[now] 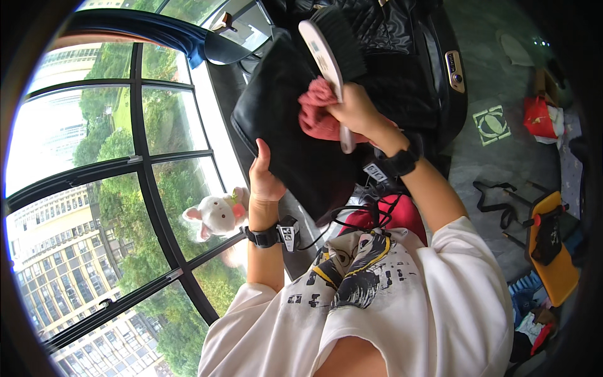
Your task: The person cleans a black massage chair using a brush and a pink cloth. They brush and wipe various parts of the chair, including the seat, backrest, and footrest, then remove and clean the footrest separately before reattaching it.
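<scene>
My right hand (362, 110) grips the pale handle of a brush (322, 54) with long dark bristles, together with a crumpled coral-red cloth (316, 110). The bristles point toward the upper right. A black leather-like cushion (297, 155) is tilted up before me. Along its lower left edge rests my left hand (266, 176), thumb raised and its other fingers mostly hidden, holding the cushion. Behind it is a black quilted armchair (393, 28) with a control panel (455, 70) on its armrest.
A white plush toy (217, 214) sits by the window (141, 155) on my left. At right, a yellow stool (549, 249) lies tipped over near a pile of clothes (530, 325). A red bag (541, 118) and a black strap (499, 207) are on the grey floor (471, 165).
</scene>
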Tool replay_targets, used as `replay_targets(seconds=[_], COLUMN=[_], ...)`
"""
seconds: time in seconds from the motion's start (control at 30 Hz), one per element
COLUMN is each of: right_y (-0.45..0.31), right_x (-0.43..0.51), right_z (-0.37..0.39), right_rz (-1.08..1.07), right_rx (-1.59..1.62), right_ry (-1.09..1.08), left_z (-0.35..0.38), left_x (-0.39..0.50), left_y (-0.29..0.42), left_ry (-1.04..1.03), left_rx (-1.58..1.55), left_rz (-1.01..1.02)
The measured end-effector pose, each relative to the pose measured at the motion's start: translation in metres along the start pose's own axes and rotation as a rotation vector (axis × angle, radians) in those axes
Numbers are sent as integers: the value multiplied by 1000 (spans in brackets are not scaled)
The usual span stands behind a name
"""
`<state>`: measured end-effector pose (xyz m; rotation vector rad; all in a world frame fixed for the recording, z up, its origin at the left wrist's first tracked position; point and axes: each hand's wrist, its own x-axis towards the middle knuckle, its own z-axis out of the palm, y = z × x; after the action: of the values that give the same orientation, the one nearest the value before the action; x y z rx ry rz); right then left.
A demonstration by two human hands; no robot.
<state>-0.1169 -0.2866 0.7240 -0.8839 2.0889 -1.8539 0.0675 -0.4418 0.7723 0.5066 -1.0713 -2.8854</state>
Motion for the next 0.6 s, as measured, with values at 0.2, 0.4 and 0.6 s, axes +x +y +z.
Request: replay_targets(seconds=[0.2, 0.4, 0.6], right_y=[23, -1, -55], right_x=[-18, 3, 2], right_z=[-28, -61, -8], right_rz=[240, 81, 138], right_rx=[-405, 147, 261], right_ry=[135, 319, -236], left_z=[20, 24, 32], left_x=[-2, 3, 34], left_y=[-3, 7, -9], left_ry=[123, 99, -175], left_rx=[-99, -97, -339], left_rz=[-56, 109, 65])
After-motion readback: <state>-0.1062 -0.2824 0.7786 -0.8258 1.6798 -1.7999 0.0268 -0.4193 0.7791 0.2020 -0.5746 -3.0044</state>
